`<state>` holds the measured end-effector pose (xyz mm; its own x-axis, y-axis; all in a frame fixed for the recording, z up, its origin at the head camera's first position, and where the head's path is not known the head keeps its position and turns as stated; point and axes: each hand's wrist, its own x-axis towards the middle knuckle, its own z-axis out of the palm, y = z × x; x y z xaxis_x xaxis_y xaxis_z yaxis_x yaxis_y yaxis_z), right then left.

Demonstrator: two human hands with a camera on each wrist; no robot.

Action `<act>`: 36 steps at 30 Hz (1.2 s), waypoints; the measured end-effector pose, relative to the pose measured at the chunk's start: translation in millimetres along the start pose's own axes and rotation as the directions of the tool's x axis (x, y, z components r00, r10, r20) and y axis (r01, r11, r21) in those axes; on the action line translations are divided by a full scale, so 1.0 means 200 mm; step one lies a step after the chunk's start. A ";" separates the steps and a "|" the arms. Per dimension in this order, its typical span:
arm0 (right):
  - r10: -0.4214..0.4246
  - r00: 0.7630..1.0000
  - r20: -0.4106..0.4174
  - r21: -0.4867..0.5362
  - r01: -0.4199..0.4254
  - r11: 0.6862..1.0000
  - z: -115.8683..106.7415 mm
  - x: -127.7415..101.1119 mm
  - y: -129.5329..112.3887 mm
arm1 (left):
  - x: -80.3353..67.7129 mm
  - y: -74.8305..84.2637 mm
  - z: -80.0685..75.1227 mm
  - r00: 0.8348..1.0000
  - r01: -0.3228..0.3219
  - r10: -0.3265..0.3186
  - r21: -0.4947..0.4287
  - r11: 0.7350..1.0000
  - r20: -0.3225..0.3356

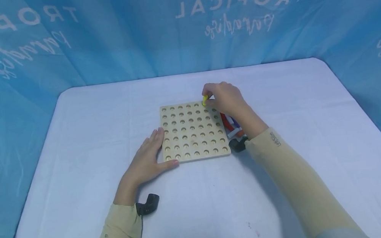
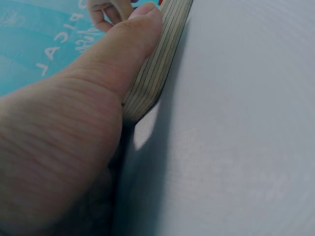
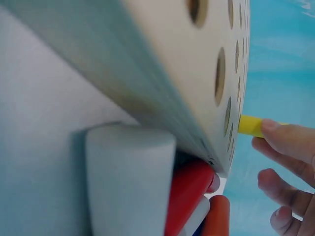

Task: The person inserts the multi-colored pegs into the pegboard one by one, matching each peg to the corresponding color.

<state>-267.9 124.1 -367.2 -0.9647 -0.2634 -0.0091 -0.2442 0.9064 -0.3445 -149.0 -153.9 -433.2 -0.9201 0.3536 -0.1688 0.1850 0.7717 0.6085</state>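
Two hands work at a pegboard (image 1: 194, 131) lying mid-table: the left hand (image 1: 147, 159) rests flat with straight fingers against the board's left edge near its front corner, while the right hand (image 1: 224, 98) pinches a yellow peg (image 1: 204, 100) over a hole in the far row near the right corner; loose pegs (image 1: 231, 126) lie along the right edge, and bare table (image 1: 315, 122) lies wide on every side

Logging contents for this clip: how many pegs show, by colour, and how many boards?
Yellow peg, pinched by the right hand: 1
Red pegs: 1
Orange pegs: 1
White pegs: at least 1
Wooden pegboard, left hand resting against it: 1
Total: 5; the pile beside the board is partly hidden.
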 end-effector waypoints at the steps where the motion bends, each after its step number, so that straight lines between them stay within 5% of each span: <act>1: -0.002 1.000 0.002 -0.003 0.002 1.000 0.00 0.00 0.00 | 0.00 0.00 0.00 1.000 0.003 -0.003 -0.001 1.000 0.000; 15: 0.030 0.994 0.101 0.018 -0.032 0.999 -0.02 -0.01 0.01 | 0.00 0.01 0.00 1.000 0.000 0.000 0.006 1.000 0.005; 27: 0.091 0.995 0.050 0.160 -0.098 0.982 -0.17 -0.11 0.16 | -0.01 0.02 0.00 1.000 -0.003 0.003 0.007 1.000 0.007; 36: 0.104 0.995 -0.006 0.154 -0.102 0.983 -0.25 -0.23 0.26 | 0.00 0.02 0.01 1.000 -0.010 0.009 0.017 1.000 0.000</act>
<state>-241.5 199.9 -338.5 -0.9854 -0.1657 -0.0397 -0.1263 0.8667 -0.4825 -147.3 -150.5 -431.5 -0.9181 0.3611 -0.1633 0.1996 0.7773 0.5966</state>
